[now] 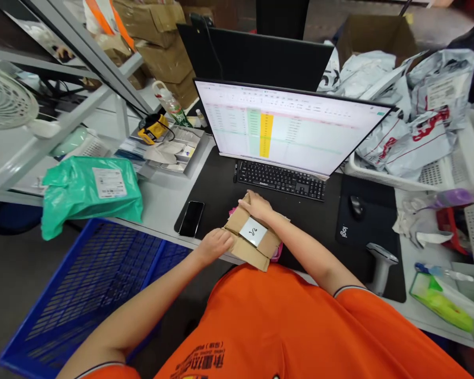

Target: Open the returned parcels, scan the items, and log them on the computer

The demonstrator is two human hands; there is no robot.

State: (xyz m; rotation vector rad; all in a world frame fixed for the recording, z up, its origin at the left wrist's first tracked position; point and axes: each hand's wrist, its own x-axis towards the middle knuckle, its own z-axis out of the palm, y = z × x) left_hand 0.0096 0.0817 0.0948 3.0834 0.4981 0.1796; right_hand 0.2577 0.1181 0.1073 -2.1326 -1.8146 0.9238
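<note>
A small brown cardboard box (267, 245) with its flaps spread lies at the table's front edge, close to my body. A white card (253, 231) with a dark squiggle sits in its middle. My left hand (215, 245) has its fingers curled on the box's left corner. At the far corner, my right hand (256, 204) grips a flap between thumb and fingers. Something pink (277, 253) shows from under the box, mostly hidden. Left of the box rests a black phone (191, 219).
A keyboard (281, 180) and a monitor (288, 126) stand beyond the box. To the right are a mouse (356, 207) and a barcode scanner (381, 267). A green parcel (92, 192) sits at left, above a blue crate (90, 295). White parcels (414, 137) fill a basket at the back right.
</note>
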